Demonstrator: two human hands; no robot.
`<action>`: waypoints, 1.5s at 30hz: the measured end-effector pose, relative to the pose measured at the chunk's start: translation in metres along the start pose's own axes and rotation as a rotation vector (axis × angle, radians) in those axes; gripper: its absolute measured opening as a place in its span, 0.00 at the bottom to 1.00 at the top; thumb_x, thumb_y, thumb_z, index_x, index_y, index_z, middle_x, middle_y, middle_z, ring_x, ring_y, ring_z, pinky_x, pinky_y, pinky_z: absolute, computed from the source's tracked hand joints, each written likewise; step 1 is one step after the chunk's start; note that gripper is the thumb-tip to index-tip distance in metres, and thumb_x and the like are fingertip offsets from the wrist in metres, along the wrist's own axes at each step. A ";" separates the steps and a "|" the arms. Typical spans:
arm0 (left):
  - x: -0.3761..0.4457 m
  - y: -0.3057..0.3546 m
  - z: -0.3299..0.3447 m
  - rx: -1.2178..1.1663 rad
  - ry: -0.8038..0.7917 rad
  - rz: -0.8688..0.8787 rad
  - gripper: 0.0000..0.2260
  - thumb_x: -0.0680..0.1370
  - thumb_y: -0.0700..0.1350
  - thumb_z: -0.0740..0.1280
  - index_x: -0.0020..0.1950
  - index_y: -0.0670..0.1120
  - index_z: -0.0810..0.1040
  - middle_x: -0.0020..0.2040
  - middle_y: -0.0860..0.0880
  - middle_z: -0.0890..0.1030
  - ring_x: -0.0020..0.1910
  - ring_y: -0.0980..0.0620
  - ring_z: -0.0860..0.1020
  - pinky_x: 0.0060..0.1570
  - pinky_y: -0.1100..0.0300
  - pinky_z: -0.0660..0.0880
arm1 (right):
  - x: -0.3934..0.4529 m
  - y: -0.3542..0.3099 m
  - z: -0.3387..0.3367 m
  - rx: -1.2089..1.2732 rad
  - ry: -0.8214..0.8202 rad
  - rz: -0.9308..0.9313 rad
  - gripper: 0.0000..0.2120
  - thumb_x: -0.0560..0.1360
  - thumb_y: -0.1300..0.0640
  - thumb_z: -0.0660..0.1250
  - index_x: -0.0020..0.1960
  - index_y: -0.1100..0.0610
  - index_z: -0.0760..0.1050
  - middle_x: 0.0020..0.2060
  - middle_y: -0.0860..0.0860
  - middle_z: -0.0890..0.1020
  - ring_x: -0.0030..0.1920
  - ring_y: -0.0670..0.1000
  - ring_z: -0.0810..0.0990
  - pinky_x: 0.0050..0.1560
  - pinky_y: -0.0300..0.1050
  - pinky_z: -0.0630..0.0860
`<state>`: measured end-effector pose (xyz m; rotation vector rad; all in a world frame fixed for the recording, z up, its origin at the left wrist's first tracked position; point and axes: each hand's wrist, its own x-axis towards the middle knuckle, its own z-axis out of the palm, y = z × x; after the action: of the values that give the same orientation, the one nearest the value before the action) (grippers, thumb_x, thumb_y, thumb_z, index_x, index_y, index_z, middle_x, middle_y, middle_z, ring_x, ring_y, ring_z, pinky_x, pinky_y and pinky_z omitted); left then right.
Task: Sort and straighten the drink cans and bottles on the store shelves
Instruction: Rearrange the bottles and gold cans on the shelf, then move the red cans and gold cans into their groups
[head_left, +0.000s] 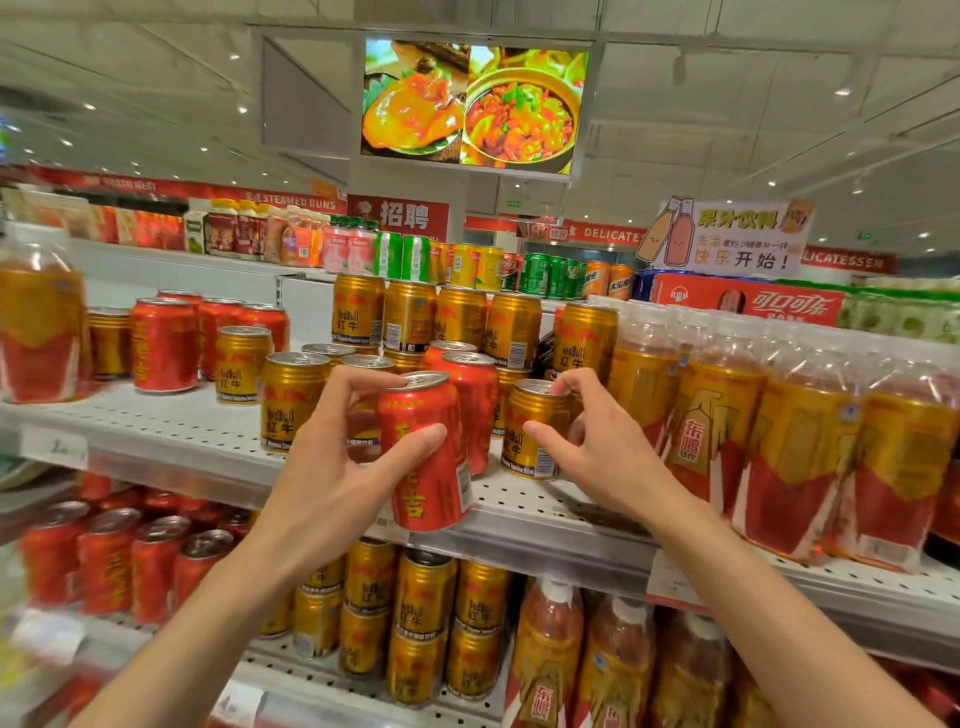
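Head view: far left on the white perforated metal shelf (156, 421), red cans already stand grouped. Your left hand (332, 467) grips the red aluminium herbal-tea can (426, 452), tilted and lifted off the shelf's near edge, probably because it sat among gold ones. Your right hand (597, 447) pinches the gold aluminium energy-drink can (532, 431) by rim and side, upright on the shelf, apparently to square it.
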<state>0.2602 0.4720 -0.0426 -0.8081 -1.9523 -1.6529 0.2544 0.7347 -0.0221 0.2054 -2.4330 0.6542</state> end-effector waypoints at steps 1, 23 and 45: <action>0.000 0.000 0.000 -0.008 0.004 -0.004 0.19 0.71 0.58 0.73 0.59 0.58 0.72 0.58 0.60 0.82 0.58 0.59 0.81 0.51 0.57 0.81 | -0.002 -0.001 -0.001 0.009 0.004 -0.002 0.16 0.79 0.44 0.68 0.61 0.46 0.66 0.50 0.44 0.74 0.38 0.45 0.78 0.42 0.40 0.75; -0.022 0.037 0.101 -0.175 -0.198 -0.047 0.12 0.75 0.52 0.72 0.55 0.50 0.78 0.50 0.51 0.86 0.52 0.54 0.84 0.47 0.58 0.82 | -0.122 -0.002 -0.043 0.531 -0.139 0.114 0.36 0.68 0.42 0.77 0.72 0.39 0.66 0.55 0.41 0.82 0.53 0.38 0.83 0.49 0.34 0.79; -0.136 -0.086 0.011 -0.156 0.043 -0.361 0.09 0.78 0.50 0.72 0.57 0.55 0.79 0.51 0.51 0.85 0.52 0.49 0.84 0.58 0.42 0.79 | -0.221 -0.029 0.060 0.572 0.115 0.556 0.33 0.61 0.41 0.77 0.63 0.33 0.68 0.55 0.33 0.81 0.58 0.33 0.79 0.59 0.38 0.75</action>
<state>0.2994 0.4538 -0.1978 -0.4873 -2.0483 -2.0316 0.4095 0.6780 -0.1833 -0.2918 -2.1318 1.5547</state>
